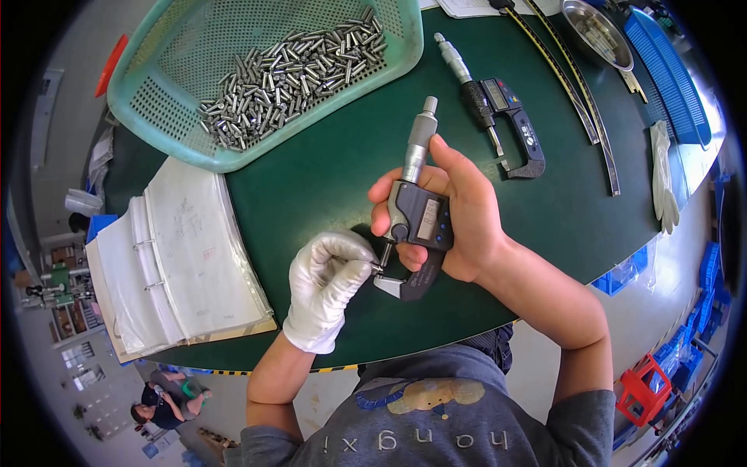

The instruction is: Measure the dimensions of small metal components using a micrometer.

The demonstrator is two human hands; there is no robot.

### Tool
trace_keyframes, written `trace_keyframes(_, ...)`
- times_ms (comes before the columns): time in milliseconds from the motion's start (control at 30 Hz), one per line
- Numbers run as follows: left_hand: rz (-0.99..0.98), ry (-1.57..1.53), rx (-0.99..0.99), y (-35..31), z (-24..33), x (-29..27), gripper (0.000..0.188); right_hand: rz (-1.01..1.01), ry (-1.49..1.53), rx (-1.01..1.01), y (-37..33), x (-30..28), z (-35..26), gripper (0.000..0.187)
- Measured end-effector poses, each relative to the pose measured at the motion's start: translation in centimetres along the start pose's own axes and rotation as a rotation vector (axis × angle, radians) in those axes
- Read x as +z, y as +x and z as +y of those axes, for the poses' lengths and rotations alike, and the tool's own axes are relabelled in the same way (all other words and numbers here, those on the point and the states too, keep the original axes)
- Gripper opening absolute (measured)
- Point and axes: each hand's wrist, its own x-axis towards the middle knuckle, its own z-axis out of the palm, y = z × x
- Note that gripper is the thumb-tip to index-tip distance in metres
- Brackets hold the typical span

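My right hand (459,218), bare, grips a grey digital micrometer (416,210) upright over the green table mat (327,171), thumb and fingers around its body. My left hand (327,284), in a white glove, pinches a small metal pin (377,268) and holds it in the micrometer's jaw between anvil and spindle. A teal perforated basket (194,140) at the upper left holds several identical steel pins (288,74).
A second digital micrometer (498,109) lies at the upper right of the mat. An open ring binder (175,257) sits at the left. A white glove (663,179), long metal rulers (580,101), a steel tray (595,31) and a blue basket (665,70) lie at the right.
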Motion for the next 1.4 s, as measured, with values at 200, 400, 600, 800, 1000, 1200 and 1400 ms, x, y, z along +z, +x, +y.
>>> trace_keyframes(200, -0.016, 0.030, 0.014, 0.0, 0.0, 0.0, 0.012, 0.022, -0.035, -0.017, -0.1, 0.1, 0.1, 0.062)
trace_keyframes(400, -0.020, 0.017, 0.016, 0.0, 0.2, 0.1, 0.011, 0.007, -0.047, -0.029, -0.2, 0.2, 0.0, 0.061)
trace_keyframes(600, 0.005, -0.013, -0.081, 0.0, 0.9, 0.2, 0.013, 0.016, -0.061, -0.042, -0.1, 0.1, 0.0, 0.063)
trace_keyframes(800, -0.060, 0.000, -0.038, 0.1, 0.6, -0.4, 0.013, 0.028, -0.064, -0.030, -0.1, 0.2, -0.2, 0.062)
trace_keyframes(1000, -0.019, -0.018, -0.018, -0.2, 0.5, -0.4, 0.011, 0.000, -0.044, 0.002, -0.3, 0.3, -0.4, 0.064)
trace_keyframes(1200, -0.016, 0.032, -0.052, -0.3, 0.9, -0.3, 0.012, -0.023, -0.042, -0.025, -0.2, 0.1, -0.1, 0.063)
trace_keyframes(1400, -0.022, 0.090, -0.058, -0.4, 1.1, 0.1, 0.012, -0.067, -0.010, -0.057, 0.0, -0.3, 0.2, 0.061)
